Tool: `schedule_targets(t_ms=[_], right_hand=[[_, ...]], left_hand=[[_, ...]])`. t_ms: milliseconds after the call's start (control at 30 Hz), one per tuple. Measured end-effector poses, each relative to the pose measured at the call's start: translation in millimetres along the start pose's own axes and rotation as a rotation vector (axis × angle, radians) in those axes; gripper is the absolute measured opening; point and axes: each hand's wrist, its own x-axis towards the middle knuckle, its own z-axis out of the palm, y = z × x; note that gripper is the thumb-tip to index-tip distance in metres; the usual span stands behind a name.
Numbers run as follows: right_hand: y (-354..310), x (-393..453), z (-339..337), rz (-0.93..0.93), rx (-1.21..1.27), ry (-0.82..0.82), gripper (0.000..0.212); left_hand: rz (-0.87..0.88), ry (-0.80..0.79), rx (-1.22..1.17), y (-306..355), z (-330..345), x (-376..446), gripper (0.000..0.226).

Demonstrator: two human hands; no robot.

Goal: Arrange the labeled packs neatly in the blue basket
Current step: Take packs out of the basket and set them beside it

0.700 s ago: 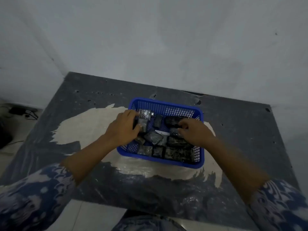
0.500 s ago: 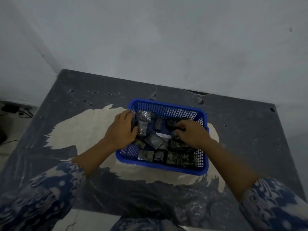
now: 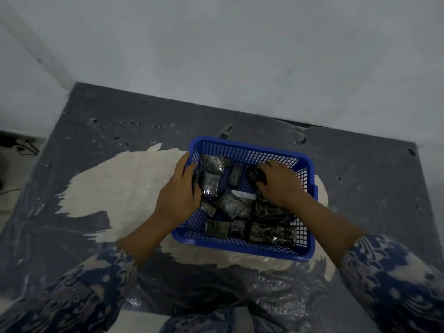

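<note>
The blue basket (image 3: 305,251) sits on the dark table and holds several small dark plastic packs. A row of packs (image 3: 271,233) lies along its near side. A white label (image 3: 243,195) shows in the middle. My left hand (image 3: 177,195) reaches over the left rim and its fingers close on a shiny pack (image 3: 211,185) at the left wall. Another shiny pack (image 3: 212,162) lies just behind it. My right hand (image 3: 280,182) is inside the basket at the back right, fingers closed on a dark pack (image 3: 255,175).
The table (image 3: 96,131) has a worn dark surface with a large pale patch (image 3: 125,188) to the left of the basket. A white wall stands right behind. Cables (image 3: 16,145) lie on the floor at far left.
My right hand has moved toward the back of the basket with a dark pack. My left hand stays at the left rim on its pack. The view has shifted slightly.
</note>
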Motion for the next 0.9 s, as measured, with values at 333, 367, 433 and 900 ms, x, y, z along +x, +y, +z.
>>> schedule_targets(t_ms=[333, 367, 433, 900], right_hand=[[-24, 19, 16, 0.122, -0.166, 0.003, 0.063], [-27, 20, 17, 0.139, -0.175, 0.0, 0.062], [-30, 20, 17, 0.155, -0.18, 0.006, 0.059], [15, -34, -7, 0.107, 0.78, 0.555, 0.025]], left_hand=[[-0.013, 0.014, 0.03, -2, 5, 2, 0.051], [-0.013, 0.015, 0.039, -3, 6, 2, 0.051], [-0.02, 0.013, 0.053, -3, 6, 1, 0.051], [-0.026, 0.052, 0.099, 2, 3, 0, 0.047]])
